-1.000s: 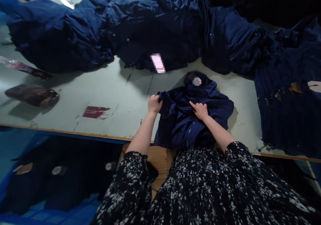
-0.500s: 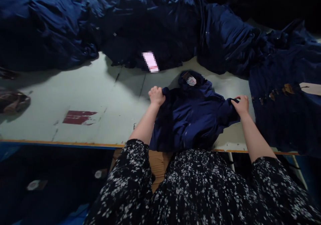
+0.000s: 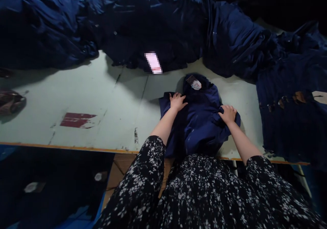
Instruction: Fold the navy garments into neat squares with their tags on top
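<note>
A navy blue jacket (image 3: 198, 116) lies on the table in front of me, its collar end pointing away and a white hang tag (image 3: 195, 83) at the neck. My left hand (image 3: 178, 101) rests palm down on the jacket's left side near the shoulder, with fingers spread. Across from it, my right hand (image 3: 228, 114) presses on the right sleeve, which is folded in over the body. Its thumb and fingers are apart, lying on the cloth. My own body hides the jacket's near edge.
Heaped dark blue garments (image 3: 153, 21) line the back of the pale green table (image 3: 122, 110). A phone-like lit rectangle (image 3: 153, 63) lies against them. More dark garments (image 3: 291, 127) with brown tags are at right. A brown bundle (image 3: 11, 103) sits far left.
Both hands have moved inward from the outstretched sleeves. The sleeves are now folded toward the jacket's body, and my fingers have loosened from gripping their ends to lying on the cloth.
</note>
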`<state>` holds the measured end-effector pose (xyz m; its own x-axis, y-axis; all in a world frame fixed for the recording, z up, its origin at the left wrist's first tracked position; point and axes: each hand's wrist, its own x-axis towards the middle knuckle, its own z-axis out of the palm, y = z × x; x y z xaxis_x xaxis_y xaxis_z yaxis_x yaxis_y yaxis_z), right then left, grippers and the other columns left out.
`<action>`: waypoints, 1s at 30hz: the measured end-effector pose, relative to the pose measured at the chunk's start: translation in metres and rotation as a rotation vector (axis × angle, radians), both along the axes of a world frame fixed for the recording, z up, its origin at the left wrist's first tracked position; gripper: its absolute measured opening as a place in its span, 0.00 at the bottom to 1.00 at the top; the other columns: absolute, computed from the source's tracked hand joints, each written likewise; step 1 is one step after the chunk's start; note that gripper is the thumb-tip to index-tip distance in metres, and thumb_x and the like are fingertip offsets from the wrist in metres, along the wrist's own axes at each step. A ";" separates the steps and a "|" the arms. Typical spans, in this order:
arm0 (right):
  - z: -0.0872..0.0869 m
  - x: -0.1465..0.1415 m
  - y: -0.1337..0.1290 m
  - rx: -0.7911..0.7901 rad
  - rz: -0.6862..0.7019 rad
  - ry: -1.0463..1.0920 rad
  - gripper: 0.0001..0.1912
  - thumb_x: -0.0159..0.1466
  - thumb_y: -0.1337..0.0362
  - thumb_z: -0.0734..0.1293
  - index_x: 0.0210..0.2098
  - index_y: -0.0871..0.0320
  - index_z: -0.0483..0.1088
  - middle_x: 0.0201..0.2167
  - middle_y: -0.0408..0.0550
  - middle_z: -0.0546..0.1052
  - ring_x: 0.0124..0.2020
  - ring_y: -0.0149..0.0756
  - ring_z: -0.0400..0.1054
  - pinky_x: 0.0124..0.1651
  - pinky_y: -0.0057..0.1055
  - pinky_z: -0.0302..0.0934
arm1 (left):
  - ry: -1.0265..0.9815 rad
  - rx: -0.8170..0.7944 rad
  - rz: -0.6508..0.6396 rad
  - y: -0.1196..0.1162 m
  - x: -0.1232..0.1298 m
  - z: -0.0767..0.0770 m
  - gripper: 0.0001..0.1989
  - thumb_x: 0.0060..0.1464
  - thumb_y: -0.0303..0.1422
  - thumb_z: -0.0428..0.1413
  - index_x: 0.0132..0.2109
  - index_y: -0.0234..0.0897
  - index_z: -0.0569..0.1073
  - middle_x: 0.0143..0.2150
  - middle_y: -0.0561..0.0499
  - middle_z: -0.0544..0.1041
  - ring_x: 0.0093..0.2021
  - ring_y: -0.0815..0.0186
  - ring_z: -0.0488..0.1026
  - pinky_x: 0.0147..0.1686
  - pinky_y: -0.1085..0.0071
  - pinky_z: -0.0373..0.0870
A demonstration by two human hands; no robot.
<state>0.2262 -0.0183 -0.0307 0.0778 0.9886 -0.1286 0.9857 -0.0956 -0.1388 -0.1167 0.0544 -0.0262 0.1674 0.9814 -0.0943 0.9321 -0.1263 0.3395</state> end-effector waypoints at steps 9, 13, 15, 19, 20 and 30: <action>0.021 0.010 0.006 0.079 -0.032 0.202 0.18 0.71 0.53 0.59 0.46 0.52 0.78 0.52 0.53 0.79 0.56 0.50 0.68 0.65 0.49 0.56 | -0.159 0.164 -0.192 -0.080 -0.002 -0.010 0.15 0.63 0.41 0.60 0.29 0.43 0.82 0.47 0.45 0.80 0.63 0.52 0.71 0.74 0.43 0.46; 0.046 -0.052 0.050 0.214 0.251 0.390 0.20 0.73 0.58 0.56 0.48 0.55 0.79 0.52 0.57 0.78 0.58 0.49 0.68 0.66 0.45 0.57 | -0.157 0.153 -0.010 -0.093 0.021 -0.014 0.10 0.59 0.40 0.64 0.31 0.43 0.82 0.52 0.45 0.80 0.62 0.51 0.71 0.72 0.43 0.53; 0.052 -0.091 0.074 0.185 0.488 0.484 0.18 0.72 0.61 0.59 0.50 0.55 0.79 0.56 0.55 0.77 0.62 0.48 0.66 0.68 0.45 0.56 | -0.155 0.160 0.008 -0.095 0.028 -0.017 0.10 0.53 0.41 0.68 0.41 0.43 0.83 0.59 0.43 0.78 0.65 0.48 0.69 0.73 0.43 0.53; 0.045 -0.139 0.102 -0.035 0.555 0.395 0.25 0.63 0.67 0.70 0.60 0.57 0.74 0.57 0.57 0.77 0.59 0.49 0.69 0.63 0.43 0.61 | -0.146 0.226 -0.139 -0.098 0.023 -0.030 0.23 0.57 0.36 0.65 0.60 0.49 0.78 0.66 0.45 0.74 0.69 0.49 0.67 0.74 0.41 0.49; 0.040 -0.142 0.102 -0.077 0.515 0.345 0.29 0.60 0.66 0.72 0.60 0.57 0.73 0.56 0.57 0.77 0.57 0.50 0.70 0.60 0.43 0.63 | -0.140 0.249 -0.194 -0.100 0.019 -0.034 0.22 0.59 0.35 0.63 0.60 0.53 0.77 0.66 0.48 0.75 0.69 0.50 0.67 0.74 0.41 0.49; -0.010 -0.080 0.030 0.273 0.535 0.594 0.06 0.63 0.67 0.68 0.32 0.53 0.77 0.38 0.51 0.80 0.44 0.44 0.73 0.51 0.41 0.68 | -0.110 0.410 -0.228 -0.106 0.011 -0.062 0.15 0.65 0.35 0.58 0.55 0.57 0.80 0.59 0.50 0.80 0.67 0.57 0.70 0.73 0.47 0.56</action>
<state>0.1459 0.0121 -0.0402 -0.4144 0.8755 0.2486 0.6447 0.4752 -0.5987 -0.1059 -0.0511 -0.0887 0.3701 0.8710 0.3231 0.8265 -0.4675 0.3136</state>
